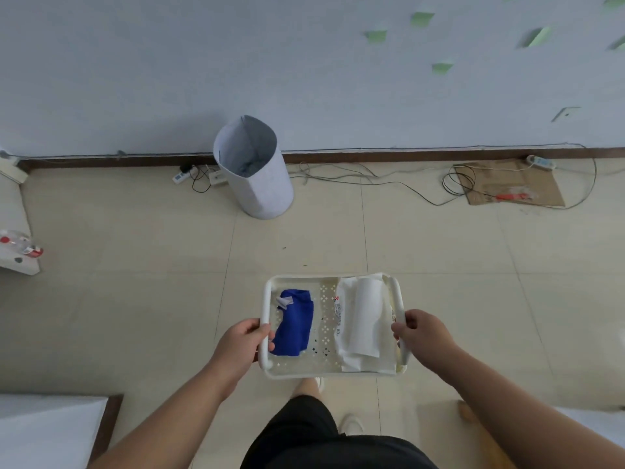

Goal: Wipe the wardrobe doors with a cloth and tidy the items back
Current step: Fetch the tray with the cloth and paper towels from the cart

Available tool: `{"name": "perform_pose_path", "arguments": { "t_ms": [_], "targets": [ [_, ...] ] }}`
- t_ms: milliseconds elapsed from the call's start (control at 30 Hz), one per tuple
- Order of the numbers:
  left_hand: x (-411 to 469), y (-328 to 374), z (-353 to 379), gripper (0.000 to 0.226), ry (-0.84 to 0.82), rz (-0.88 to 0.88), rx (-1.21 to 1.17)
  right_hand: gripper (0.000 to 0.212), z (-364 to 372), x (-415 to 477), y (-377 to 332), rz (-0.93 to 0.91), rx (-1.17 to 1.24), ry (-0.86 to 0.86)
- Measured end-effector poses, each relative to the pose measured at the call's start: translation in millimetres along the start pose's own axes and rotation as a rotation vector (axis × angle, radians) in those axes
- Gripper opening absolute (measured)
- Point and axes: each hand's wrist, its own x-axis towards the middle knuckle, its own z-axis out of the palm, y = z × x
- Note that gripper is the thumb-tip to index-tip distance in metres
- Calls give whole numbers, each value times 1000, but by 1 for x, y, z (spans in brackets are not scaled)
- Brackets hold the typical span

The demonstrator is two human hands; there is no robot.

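The blue cloth (pixel 293 323) lies in the left half of the white basket (pixel 333 368), low in the middle of the frame. A pack of white wipes (pixel 365 324) fills the right half. My left hand (pixel 241 341) is wrapped round the left handle and my right hand (pixel 424 335) round the right one. I think I should keep the basket flat and walk slowly, so nothing slides out. The grey bin (pixel 257 170) stands by the wall, well apart, above the basket.
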Motion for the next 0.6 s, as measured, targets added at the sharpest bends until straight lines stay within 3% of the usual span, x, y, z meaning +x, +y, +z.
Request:
{"name": "perform_pose_path", "arguments": {
  "t_ms": [300,600],
  "targets": [
    [136,125,-13,20,-88,-26,-1,12,-41,108,-108,43,-14,55],
    [248,233,18,20,-88,-30,18,10,-105,233,-168,57,19,62]
  ]
}}
